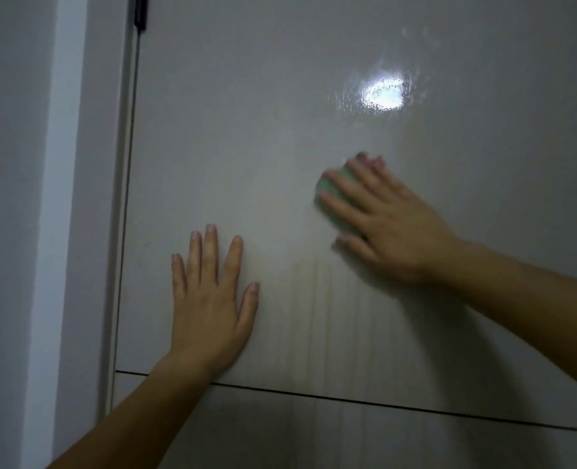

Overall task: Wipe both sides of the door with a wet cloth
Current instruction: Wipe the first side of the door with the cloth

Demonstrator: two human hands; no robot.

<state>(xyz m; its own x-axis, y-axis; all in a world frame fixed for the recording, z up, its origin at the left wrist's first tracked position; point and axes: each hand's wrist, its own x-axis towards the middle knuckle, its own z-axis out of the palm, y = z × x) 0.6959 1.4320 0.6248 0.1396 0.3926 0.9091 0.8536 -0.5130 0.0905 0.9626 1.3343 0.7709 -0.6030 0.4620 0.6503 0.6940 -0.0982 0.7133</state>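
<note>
1. The big pale grey door (229, 130) with faint wood lines fills most of the view. We see only one side of it.
2. The left hand (209, 309) lies flat on the door, low down, fingers straight and spread wide. It holds nothing. I think it keeps the door from swinging.
3. The right hand (388, 218) is higher up and to the right. Its fingers are spread flat over the small green wet cloth (326, 189) and press it on the door. The hand looks blurry, so it is likely rubbing.
4. The cloth sits near the middle of the door, mostly hidden under the fingers.
5. Above the cloth there is a shiny wet spot (380, 93) with tiny drops around it. That part looks wiped already.
6. Below the cloth there are faint yellow-brown streaks (314, 299) running down. That part looks not yet cleaned.
7. Under the thin dark line (348, 401) across the door, the bottom part looks dry, though it is dim there.
8. So this side seems about half done. The other side is out of sight, so I cannot tell about it.
</note>
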